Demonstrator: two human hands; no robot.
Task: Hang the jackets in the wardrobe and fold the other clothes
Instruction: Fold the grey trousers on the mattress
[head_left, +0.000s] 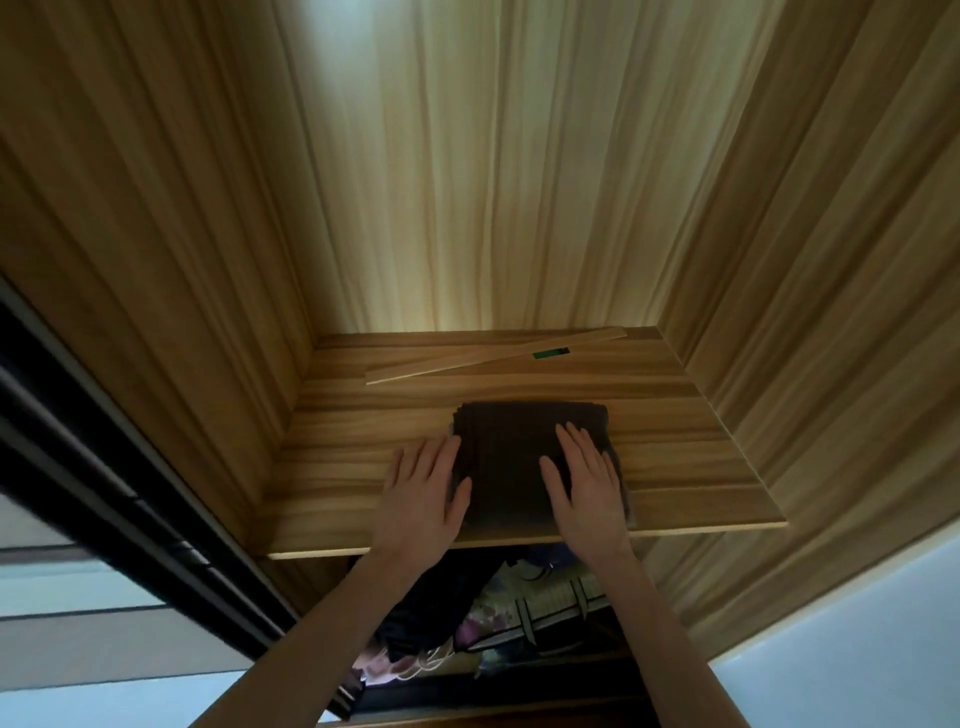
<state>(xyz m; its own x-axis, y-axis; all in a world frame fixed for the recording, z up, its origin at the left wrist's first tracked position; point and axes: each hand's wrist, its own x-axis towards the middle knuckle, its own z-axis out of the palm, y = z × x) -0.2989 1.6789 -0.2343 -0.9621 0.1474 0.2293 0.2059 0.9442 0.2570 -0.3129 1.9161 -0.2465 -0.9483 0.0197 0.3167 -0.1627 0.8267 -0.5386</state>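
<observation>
A dark folded garment (524, 457) lies flat on the wooden wardrobe shelf (701, 467), near its front edge. Your left hand (421, 499) rests with straight fingers at the garment's left edge, partly on the shelf. Your right hand (587, 488) lies flat on top of it, fingers extended. A thin wooden strip (467, 361) lies at the back. Patterned clothes (519, 618) sit below the shelf.

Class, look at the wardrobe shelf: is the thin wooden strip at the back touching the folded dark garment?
Apart. The head view shows bare shelf between the wooden strip and the folded dark garment's far edge.
</observation>
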